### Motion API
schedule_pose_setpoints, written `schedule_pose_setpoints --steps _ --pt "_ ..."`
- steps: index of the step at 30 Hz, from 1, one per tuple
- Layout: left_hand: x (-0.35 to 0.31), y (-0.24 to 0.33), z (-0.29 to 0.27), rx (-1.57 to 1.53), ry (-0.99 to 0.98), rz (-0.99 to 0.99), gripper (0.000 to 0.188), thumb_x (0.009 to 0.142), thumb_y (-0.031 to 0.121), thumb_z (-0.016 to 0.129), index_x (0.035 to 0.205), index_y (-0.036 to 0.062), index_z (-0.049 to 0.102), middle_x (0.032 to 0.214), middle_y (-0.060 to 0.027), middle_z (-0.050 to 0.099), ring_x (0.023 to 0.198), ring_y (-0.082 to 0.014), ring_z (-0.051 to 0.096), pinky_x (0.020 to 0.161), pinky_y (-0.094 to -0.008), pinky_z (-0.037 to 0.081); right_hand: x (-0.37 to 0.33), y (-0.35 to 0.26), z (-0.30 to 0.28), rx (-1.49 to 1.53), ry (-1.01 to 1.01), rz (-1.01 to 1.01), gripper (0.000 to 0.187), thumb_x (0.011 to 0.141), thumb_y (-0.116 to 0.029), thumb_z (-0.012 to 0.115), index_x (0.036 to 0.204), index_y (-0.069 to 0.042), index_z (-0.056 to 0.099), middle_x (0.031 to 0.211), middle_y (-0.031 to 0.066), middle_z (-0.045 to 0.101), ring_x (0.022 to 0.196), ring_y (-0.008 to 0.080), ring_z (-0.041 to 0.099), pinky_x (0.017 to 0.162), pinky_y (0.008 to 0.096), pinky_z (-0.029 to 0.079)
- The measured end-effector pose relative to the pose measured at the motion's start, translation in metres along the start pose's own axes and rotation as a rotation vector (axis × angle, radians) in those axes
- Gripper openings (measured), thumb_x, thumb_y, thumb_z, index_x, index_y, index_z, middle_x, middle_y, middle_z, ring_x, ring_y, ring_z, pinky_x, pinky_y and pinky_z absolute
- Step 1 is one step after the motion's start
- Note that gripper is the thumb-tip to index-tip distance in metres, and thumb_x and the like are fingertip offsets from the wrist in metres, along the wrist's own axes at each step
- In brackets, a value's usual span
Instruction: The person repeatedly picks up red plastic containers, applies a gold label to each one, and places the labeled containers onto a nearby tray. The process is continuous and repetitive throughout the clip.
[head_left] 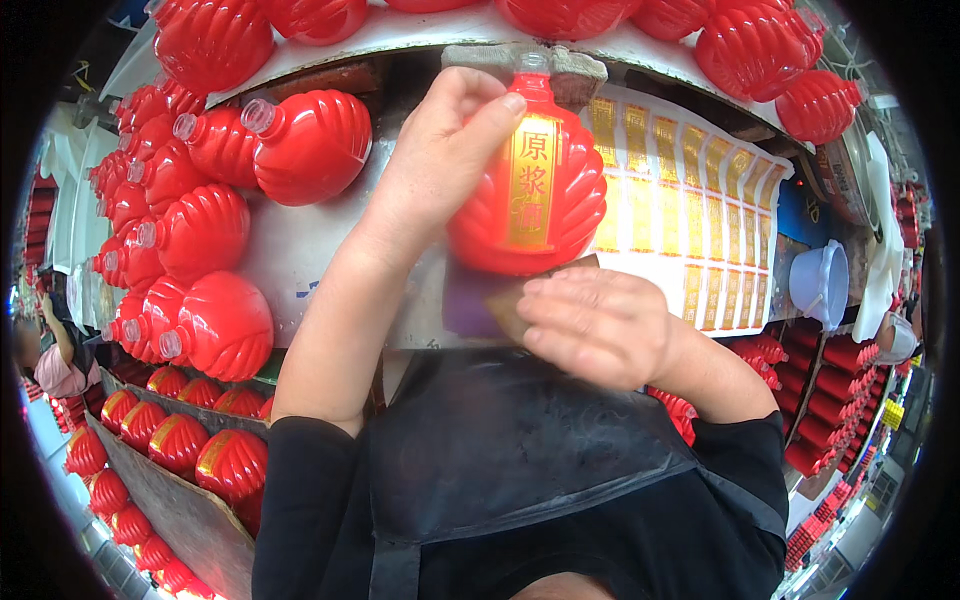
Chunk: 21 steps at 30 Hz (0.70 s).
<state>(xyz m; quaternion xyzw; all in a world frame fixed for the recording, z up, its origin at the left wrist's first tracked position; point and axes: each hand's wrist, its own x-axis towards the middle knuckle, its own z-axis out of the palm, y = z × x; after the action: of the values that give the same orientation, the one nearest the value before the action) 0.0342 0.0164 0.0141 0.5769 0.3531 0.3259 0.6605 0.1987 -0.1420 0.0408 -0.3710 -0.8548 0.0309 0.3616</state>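
We see one glossy red bottle (577,190), rounded and broad, with curved ridges fanning across its body like a shell. Its narrow neck points away from us and ends in a clear mouth; its labelled face is turned up. It sits over the worktop (290,245), though we cannot tell whether its back touches down. A tall gold label (534,190) with dark lettering runs straight down the middle of that face, looking flat. Just below the bottle's base we find a thin brownish piece (507,312), partly covered by the right hand (600,325).
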Motion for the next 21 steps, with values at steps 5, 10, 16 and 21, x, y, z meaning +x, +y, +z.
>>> schedule_pose_setpoints --steps 5,10,16,21 --pt "-0.003 -0.004 -0.001 -0.058 -0.023 0.066 0.05 0.101 0.029 0.071 0.135 -0.0032 0.054 0.121 -0.013 0.067 0.109 -0.0145 0.063 0.095 -0.0301 0.053 -0.003 0.013 -0.001 -0.028 0.27 0.376 0.027 0.079 0.007 0.079 0.097 -0.005 0.064 0.108 0.0156 0.076 0.101 0.0353 0.076 0.085 0.0429 0.063" --pt "-0.005 -0.008 -0.004 -0.056 -0.058 0.107 0.04 0.107 0.019 0.063 0.14 0.0009 0.049 0.123 -0.0092 0.066 0.115 -0.0134 0.063 0.102 -0.0294 0.051 -0.016 -0.005 0.013 -0.01 0.039 0.014 0.021 0.08 -0.004 0.082 0.097 -0.006 0.071 0.112 0.0153 0.076 0.104 0.0338 0.076 0.089 0.0443 0.063" --pt "-0.011 -0.012 -0.004 -0.046 -0.03 0.141 0.034 0.111 0.02 0.056 0.139 0.0014 0.05 0.122 -0.007 0.065 0.112 -0.0106 0.062 0.101 -0.028 0.051 -0.014 -0.001 0.012 -0.017 0.234 0.168 0.022 0.078 0.007 0.077 0.095 -0.006 0.07 0.105 0.0157 0.076 0.099 0.0358 0.076 0.085 0.0455 0.063" --pt "-0.023 -0.006 -0.002 -0.065 -0.008 0.167 0.033 0.114 0.022 0.048 0.139 0.0006 0.051 0.127 -0.0078 0.062 0.116 -0.0118 0.06 0.104 -0.0287 0.049 0.006 -0.011 0.006 0.068 0.128 0.068 0.03 0.079 0.007 0.077 0.108 -0.002 0.073 0.099 0.0136 0.077 0.095 0.0295 0.076 0.077 0.0386 0.062"
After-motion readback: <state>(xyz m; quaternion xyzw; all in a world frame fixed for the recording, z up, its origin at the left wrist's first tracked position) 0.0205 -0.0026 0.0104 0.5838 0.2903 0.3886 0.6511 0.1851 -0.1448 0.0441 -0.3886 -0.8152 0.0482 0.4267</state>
